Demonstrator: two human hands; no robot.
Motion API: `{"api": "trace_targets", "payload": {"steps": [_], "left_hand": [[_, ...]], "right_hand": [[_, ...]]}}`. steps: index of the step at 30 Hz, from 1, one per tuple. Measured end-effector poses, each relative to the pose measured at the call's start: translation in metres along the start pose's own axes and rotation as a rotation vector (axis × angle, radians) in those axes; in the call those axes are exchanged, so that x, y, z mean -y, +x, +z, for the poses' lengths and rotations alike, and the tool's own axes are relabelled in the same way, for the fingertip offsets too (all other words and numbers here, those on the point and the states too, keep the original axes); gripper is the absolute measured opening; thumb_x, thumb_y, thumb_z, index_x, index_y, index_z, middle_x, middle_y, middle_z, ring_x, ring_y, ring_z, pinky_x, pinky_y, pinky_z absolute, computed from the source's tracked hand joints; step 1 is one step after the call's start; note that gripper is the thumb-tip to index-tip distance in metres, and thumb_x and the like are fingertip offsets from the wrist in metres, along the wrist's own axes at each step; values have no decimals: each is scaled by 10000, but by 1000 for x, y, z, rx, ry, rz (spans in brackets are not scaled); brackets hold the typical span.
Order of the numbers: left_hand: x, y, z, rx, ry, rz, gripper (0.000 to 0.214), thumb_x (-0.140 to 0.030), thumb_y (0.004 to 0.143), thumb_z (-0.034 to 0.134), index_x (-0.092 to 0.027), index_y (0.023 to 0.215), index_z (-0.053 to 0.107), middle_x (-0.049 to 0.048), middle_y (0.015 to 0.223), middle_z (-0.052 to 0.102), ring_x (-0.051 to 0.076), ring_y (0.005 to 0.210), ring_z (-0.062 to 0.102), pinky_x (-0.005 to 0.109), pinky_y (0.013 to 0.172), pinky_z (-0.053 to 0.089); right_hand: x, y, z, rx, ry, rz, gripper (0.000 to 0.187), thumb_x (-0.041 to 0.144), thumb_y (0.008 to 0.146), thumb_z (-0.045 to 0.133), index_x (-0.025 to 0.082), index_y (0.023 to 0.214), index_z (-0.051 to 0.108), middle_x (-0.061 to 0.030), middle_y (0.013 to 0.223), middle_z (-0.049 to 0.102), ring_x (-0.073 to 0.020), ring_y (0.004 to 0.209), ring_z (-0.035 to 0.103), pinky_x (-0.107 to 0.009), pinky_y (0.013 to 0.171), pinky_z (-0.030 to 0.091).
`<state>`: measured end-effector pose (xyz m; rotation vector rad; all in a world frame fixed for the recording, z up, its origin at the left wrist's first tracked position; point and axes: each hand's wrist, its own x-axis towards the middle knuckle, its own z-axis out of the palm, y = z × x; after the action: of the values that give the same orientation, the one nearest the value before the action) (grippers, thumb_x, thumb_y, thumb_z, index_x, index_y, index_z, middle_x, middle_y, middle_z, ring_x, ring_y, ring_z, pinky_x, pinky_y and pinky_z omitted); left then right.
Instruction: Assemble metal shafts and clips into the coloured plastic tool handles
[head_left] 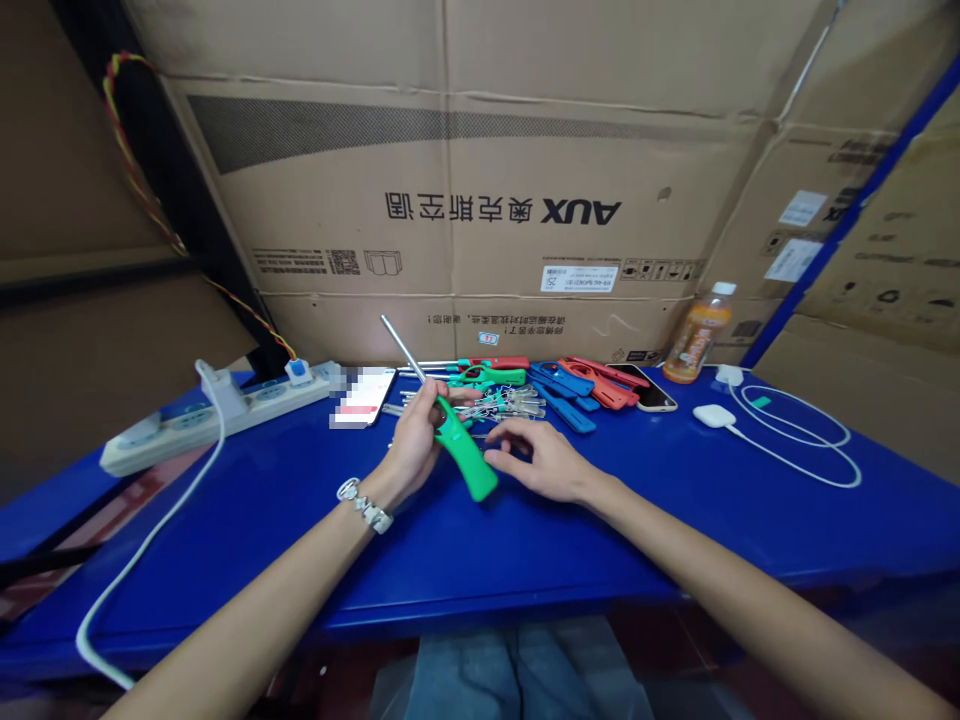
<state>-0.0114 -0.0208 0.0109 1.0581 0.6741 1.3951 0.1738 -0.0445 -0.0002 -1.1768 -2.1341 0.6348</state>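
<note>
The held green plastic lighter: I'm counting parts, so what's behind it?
Beyond it, a pile of small silvery parts on the glossy blue tabletop; whatever its handle covers is hidden.

Part of the green lighter [466,458] is hidden by the left hand [415,438]; whether it is touched by the right hand [547,462] cannot be told. The left phone [375,395] is partly blurred by pixelation. The right phone [661,393] is partly covered by orange handles [606,388]. Both forearms [255,600] are cut off below, the cardboard [525,60] above. Its smallest print cannot be read.
</note>
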Motion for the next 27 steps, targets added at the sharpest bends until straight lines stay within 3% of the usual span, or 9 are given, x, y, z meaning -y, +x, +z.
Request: {"api": "trace_targets", "payload": {"steps": [4,8,13,17,20,23,25,27], "left_hand": [[2,-6,4,21,-14,-19,379,-559,918,538,-212,808,436,73,1080,729,229,949,647,339,764,511],[1,-1,-10,77,206,53,414,-609,882,540,-196,893,560,79,1099,715,228,903,634,335,768,494],[-5,-5,-36,149,620,21,533,-659,872,471,-168,886,678,87,912,709,236,833,620,315,699,472],[-22,-27,-40,145,1058,34,612,-600,945,344,-175,629,650,57,603,634,196,595,564,300,586,400],[-37,-40,-32,103,1414,293,569,-521,947,427,-195,482,467,3,450,462,143,455,414,292,526,302],[-42,-36,-23,366,1457,555,319,-411,905,552,-192,674,532,19,668,570,180,659,515,300,630,388],[-36,-26,-19,522,1456,565,209,-401,859,631,-196,861,591,49,886,617,227,869,557,342,773,444],[-26,-16,-19,609,1436,471,287,-416,822,679,-208,1005,605,70,1052,602,251,973,567,362,832,461]], "right_hand": [[10,12,12,201,484,47,441,583,895,517,160,843,633,-45,778,685,-153,675,605,-278,626,449],[8,11,15,219,646,106,441,617,853,575,179,888,538,-63,832,715,-149,631,650,-272,594,491],[-3,2,7,138,496,74,414,592,944,435,196,831,482,6,704,631,-80,459,490,-231,494,406],[-10,-1,-1,138,291,30,407,525,997,357,186,838,516,-10,740,631,-103,549,517,-249,562,414],[-11,-4,-4,113,57,-62,306,439,1010,397,193,964,574,-28,844,661,-152,730,594,-291,694,442],[-8,-8,-2,109,-158,-167,246,396,1003,446,213,1081,591,-56,1005,667,-204,938,605,-351,833,430],[-7,-10,2,106,-247,-198,238,383,1000,459,217,1121,580,-74,1089,649,-228,1035,578,-381,884,412],[-6,-12,5,96,-289,-195,239,376,994,475,217,1147,567,-81,1122,633,-239,1074,550,-402,906,401]]}}
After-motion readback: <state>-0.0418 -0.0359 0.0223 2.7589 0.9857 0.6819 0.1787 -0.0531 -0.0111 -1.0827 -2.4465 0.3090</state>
